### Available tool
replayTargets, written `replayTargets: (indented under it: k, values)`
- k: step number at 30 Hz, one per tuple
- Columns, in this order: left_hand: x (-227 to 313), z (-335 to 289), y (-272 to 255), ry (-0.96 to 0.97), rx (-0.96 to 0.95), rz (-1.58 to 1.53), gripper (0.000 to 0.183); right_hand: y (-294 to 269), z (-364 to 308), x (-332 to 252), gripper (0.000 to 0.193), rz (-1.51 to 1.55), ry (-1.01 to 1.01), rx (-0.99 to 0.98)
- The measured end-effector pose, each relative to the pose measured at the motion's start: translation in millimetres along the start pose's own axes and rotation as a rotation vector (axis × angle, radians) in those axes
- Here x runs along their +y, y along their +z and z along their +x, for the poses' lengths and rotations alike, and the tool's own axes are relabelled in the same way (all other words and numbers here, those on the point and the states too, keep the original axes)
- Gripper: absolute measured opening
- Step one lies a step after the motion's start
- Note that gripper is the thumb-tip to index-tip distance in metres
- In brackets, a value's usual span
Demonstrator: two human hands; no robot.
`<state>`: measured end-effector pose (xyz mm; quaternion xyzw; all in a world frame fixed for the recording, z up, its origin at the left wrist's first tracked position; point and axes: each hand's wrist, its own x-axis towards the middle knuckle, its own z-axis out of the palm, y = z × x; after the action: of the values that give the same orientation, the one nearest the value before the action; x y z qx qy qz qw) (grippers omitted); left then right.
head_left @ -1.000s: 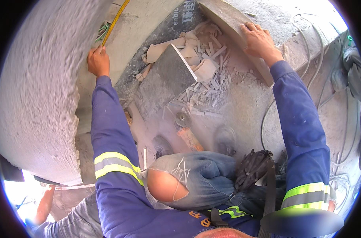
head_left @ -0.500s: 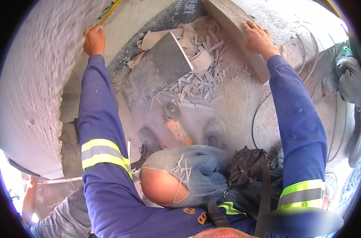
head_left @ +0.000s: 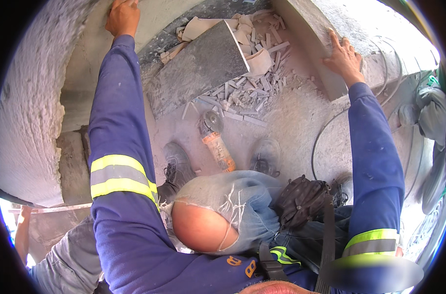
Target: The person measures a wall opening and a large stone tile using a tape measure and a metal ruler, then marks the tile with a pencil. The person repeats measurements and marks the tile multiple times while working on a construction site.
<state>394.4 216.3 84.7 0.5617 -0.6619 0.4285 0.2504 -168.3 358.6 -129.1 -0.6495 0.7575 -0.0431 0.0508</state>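
Note:
My left hand (head_left: 123,18) is raised against the pale wall surface at the top left, its fingers curled closed. Whatever may be inside its grip is hidden. On the right, my right hand (head_left: 344,58) rests with fingers apart on the edge of a long grey concrete-like slab (head_left: 308,54). Between my arms a dusty dark tile (head_left: 203,63) lies tilted over scraps and narrow offcuts (head_left: 259,88). Nearer my feet, an orange angle grinder (head_left: 217,144) with a round disc lies on the floor, touched by neither hand.
Dark cables (head_left: 326,132) loop along the right side. A black bag (head_left: 301,202) sits by my bent knee. A rough plastered wall (head_left: 34,112) rises on the left. Another person's grey-clothed leg (head_left: 73,255) shows at the lower left. Grey cloth (head_left: 433,105) hangs far right.
My left hand has gone up toward the top edge, and the yellow tape-like strip beside it is out of view. My right hand has shifted right along the slab, fingers more spread.

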Motion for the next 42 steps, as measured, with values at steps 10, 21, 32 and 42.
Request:
replayTargets:
  k: [10,21,32,42]
  values:
    - [3.2,2.3,-2.2,-0.095,-0.089,0.05,0.014,-6.4,0.3,-6.7,0.107,0.028,0.028,-0.058]
    - [-3.0,1.0,4.6,-0.089,-0.199,0.123,0.02,-5.6,-1.3,-6.5,0.107,0.023,0.046,-0.063]
    - [1.5,1.6,-5.1,-0.157,-0.281,0.087,0.025,-6.8,-3.2,-7.9,0.106,0.036,0.058,-0.068]
    - [-4.4,2.5,3.4,-0.195,-0.294,0.053,0.029,-2.6,-2.1,-7.4,0.106,0.033,0.068,-0.06]
